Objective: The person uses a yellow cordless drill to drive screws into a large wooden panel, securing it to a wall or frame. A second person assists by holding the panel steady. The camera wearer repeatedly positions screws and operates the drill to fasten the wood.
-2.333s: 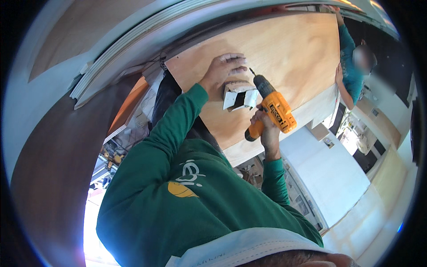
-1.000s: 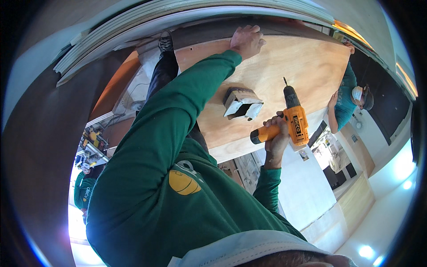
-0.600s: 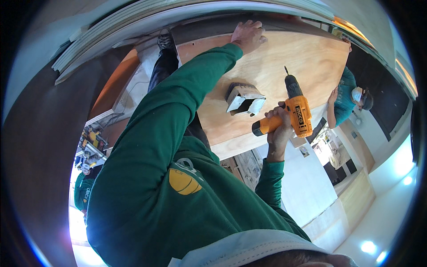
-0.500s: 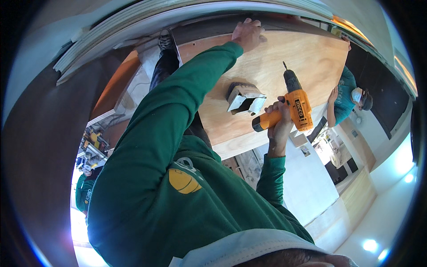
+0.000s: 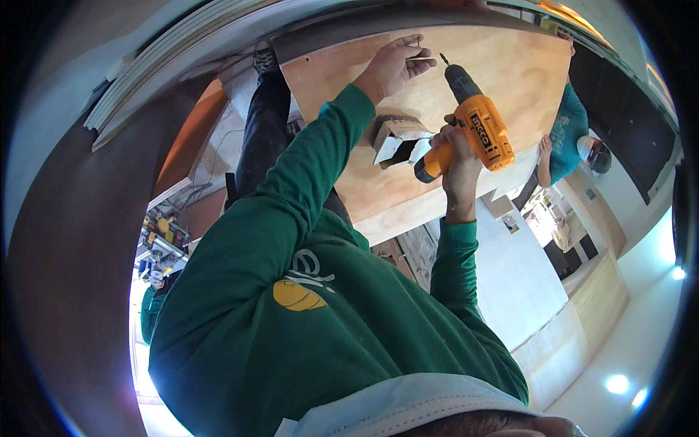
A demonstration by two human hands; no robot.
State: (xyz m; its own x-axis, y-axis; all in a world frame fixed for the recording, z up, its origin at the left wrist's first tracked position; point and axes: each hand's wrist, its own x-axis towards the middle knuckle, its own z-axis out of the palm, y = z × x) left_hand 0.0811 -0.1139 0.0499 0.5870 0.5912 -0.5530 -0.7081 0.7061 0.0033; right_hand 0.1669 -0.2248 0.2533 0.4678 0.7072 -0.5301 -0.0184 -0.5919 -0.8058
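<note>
My right hand (image 5: pixel 459 162) is wrapped round the handle of an orange and black cordless drill (image 5: pixel 486 130). The drill's dark bit (image 5: pixel 443 58) points away from me, close to my left hand. The fingers of my left hand (image 5: pixel 393 67) pinch a thin, slender piece that looks like a screw (image 5: pixel 420 58), over the far part of a light wooden panel (image 5: pixel 502 65). Between my two forearms, a small torn cardboard box (image 5: pixel 400 142) rests on the panel with its top open; its inside is dark.
A co-worker in a teal shirt (image 5: pixel 566 138) stands at the panel's right edge with a hand on it. Long white boards (image 5: pixel 160 65) lie at the far left. Tools (image 5: pixel 164 233) sit on a stand at left, with another person (image 5: pixel 149 309) beside it. A white panel (image 5: pixel 517 284) is at right.
My left hand has drawn back from the panel's far edge toward me, its fingers now pinching the thin piece. The drill has moved slightly away from me, and its bit has come nearer my left hand.
</note>
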